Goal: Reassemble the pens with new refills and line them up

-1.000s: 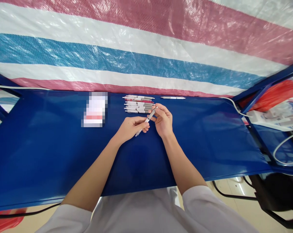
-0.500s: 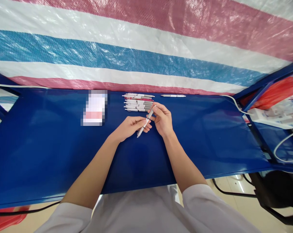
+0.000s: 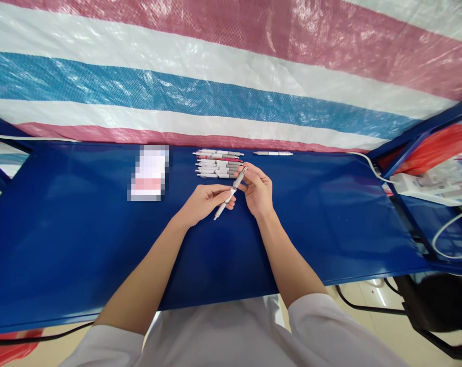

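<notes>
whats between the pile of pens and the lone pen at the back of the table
Nothing: in the head view, only bare blue table shows between the pile of pens and the lone pen.

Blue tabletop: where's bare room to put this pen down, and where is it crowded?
Bare blue table lies left of the left hand, up to the blurred card, and right of the right hand as far as the white cable. It is crowded behind the held pen, where the pen pile and a lone pen lie.
</notes>
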`<act>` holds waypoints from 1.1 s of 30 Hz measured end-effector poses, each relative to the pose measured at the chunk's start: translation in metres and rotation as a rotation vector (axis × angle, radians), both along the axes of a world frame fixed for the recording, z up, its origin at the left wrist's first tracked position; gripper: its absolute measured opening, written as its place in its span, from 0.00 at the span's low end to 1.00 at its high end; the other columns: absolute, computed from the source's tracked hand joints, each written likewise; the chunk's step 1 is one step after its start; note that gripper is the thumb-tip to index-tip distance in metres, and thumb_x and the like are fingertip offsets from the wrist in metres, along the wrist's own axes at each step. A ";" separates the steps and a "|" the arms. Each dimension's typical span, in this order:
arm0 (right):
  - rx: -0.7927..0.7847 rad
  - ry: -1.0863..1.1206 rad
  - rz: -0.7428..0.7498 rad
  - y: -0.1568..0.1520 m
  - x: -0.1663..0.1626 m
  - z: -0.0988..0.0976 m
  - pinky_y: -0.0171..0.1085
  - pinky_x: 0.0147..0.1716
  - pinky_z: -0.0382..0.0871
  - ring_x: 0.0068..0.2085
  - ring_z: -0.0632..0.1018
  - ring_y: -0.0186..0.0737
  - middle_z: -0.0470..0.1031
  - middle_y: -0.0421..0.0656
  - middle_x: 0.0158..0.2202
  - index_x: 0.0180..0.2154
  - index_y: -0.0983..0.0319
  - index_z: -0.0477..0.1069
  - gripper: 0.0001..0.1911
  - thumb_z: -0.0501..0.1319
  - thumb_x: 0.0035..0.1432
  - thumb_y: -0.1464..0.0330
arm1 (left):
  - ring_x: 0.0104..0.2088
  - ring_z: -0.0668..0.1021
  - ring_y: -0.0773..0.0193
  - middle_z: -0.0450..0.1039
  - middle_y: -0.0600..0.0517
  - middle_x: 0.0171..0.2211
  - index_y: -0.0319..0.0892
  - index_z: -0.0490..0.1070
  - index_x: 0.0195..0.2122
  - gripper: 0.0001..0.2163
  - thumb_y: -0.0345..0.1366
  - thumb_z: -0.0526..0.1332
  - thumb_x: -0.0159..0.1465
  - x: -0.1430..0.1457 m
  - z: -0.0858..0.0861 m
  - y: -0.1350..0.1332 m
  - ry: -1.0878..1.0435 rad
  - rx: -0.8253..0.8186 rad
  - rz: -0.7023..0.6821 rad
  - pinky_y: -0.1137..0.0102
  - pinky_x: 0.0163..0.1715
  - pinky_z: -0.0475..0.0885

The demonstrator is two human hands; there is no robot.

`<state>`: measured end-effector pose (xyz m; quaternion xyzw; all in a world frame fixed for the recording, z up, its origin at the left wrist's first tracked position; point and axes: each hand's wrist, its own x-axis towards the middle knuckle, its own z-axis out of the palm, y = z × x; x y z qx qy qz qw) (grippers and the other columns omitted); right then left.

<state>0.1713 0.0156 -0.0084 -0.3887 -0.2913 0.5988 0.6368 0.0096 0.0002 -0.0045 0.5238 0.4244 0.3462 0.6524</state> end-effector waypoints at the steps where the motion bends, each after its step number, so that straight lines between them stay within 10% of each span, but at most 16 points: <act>1: -0.001 0.000 0.011 0.000 0.000 0.000 0.33 0.29 0.78 0.36 0.82 0.36 0.82 0.37 0.34 0.35 0.57 0.78 0.10 0.70 0.47 0.64 | 0.32 0.82 0.59 0.81 0.47 0.33 0.40 0.80 0.41 0.17 0.47 0.69 0.58 -0.001 0.000 0.000 -0.038 -0.043 -0.024 0.61 0.41 0.79; 19: -0.012 -0.050 -0.044 0.001 0.001 0.000 0.32 0.32 0.79 0.33 0.80 0.32 0.79 0.34 0.31 0.34 0.56 0.78 0.15 0.74 0.41 0.64 | 0.32 0.81 0.61 0.80 0.51 0.34 0.41 0.79 0.42 0.16 0.39 0.73 0.52 0.008 -0.005 -0.001 0.103 0.200 0.169 0.65 0.39 0.76; 33: 0.008 -0.047 0.064 -0.001 0.002 0.003 0.34 0.33 0.79 0.38 0.82 0.37 0.82 0.38 0.37 0.36 0.57 0.77 0.14 0.72 0.45 0.63 | 0.32 0.82 0.61 0.81 0.49 0.32 0.41 0.80 0.40 0.13 0.43 0.69 0.58 0.000 0.002 -0.001 0.039 0.014 0.046 0.63 0.41 0.78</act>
